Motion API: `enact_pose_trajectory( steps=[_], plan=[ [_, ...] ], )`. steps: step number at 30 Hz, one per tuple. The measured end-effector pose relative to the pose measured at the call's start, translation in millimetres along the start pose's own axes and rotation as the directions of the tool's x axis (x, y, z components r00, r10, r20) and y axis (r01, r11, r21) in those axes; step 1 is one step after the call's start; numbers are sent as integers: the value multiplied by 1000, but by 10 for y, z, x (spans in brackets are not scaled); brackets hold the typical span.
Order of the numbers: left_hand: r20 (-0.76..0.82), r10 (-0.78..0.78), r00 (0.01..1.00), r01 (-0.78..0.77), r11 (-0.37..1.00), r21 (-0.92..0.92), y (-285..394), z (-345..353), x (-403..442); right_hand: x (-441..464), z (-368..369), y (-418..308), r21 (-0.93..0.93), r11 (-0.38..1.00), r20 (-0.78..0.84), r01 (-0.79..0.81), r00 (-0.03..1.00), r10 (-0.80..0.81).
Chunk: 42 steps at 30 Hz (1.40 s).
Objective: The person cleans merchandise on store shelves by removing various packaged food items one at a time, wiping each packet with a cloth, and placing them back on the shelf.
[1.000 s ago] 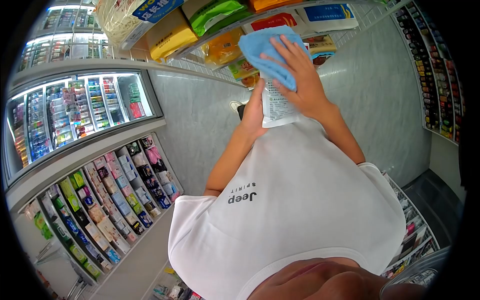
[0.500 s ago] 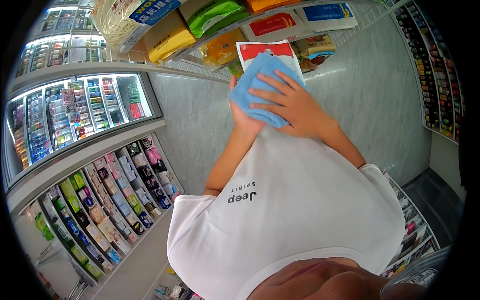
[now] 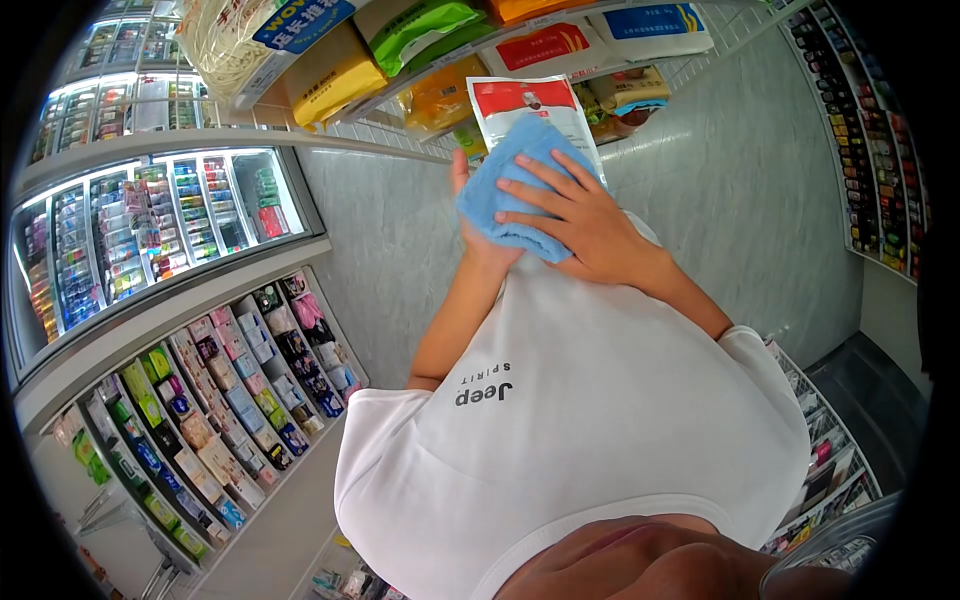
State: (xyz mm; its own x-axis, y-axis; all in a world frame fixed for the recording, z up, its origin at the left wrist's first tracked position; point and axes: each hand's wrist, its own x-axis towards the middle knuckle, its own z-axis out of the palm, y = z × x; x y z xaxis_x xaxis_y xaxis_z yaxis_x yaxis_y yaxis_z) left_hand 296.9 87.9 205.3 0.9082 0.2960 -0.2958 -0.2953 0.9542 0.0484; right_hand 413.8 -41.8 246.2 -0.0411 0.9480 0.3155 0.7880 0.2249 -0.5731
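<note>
A white packet with a red top (image 3: 540, 97) is held out in front of my chest. Beneath it, my left hand (image 3: 480, 235) supports the packet from its left side, thumb up and the other fingers hidden. Over the packet's front lies a folded blue cloth (image 3: 515, 190), covering its middle and lower part. My right hand (image 3: 595, 220) presses on the cloth from the right, fingers spread across it.
A wire shelf (image 3: 430, 75) with yellow, green, red and blue packets stands just ahead. To the left are a lit drinks cooler (image 3: 150, 215) and a rack of small boxed goods (image 3: 200, 410). Bottle shelves (image 3: 875, 130) stand at the far right.
The packet has turned from its printed white side to its red-topped side. My right hand and the cloth have come down toward my chest, onto that side.
</note>
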Motion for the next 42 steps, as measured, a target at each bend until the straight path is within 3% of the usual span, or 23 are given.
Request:
enact_pose_trajectory(
  steps=[1,7,10,16,25,29,32,35,42],
  plan=[
    [50,-33,998,36,998,-48,6,-1,6,12,-3,5,-3,1000,-3,-12,1000,12],
    [-140,171,975,-152,979,134,-85,60,30,11,69,84,11,994,-78,-105,991,106],
    [-11,160,987,-160,986,40,-107,-8,46,6,112,93,77,982,-136,-175,973,184],
    [31,116,993,-116,993,20,-148,-52,67,4,177,214,198,946,-289,-256,907,306],
    [16,175,984,-175,962,209,-198,111,37,-15,149,296,429,859,-351,-281,824,444],
    [60,183,981,-191,963,190,-178,76,32,-49,168,292,479,834,-330,-274,824,460],
    [88,147,985,-165,956,242,-202,129,-3,-37,191,264,793,567,-242,-221,741,627],
    [80,105,991,-126,938,323,-224,126,-20,-34,201,266,676,707,-351,-207,754,556],
    [-5,88,996,-79,911,405,-286,82,-57,-39,115,323,595,789,-415,-154,783,464]
  ],
)
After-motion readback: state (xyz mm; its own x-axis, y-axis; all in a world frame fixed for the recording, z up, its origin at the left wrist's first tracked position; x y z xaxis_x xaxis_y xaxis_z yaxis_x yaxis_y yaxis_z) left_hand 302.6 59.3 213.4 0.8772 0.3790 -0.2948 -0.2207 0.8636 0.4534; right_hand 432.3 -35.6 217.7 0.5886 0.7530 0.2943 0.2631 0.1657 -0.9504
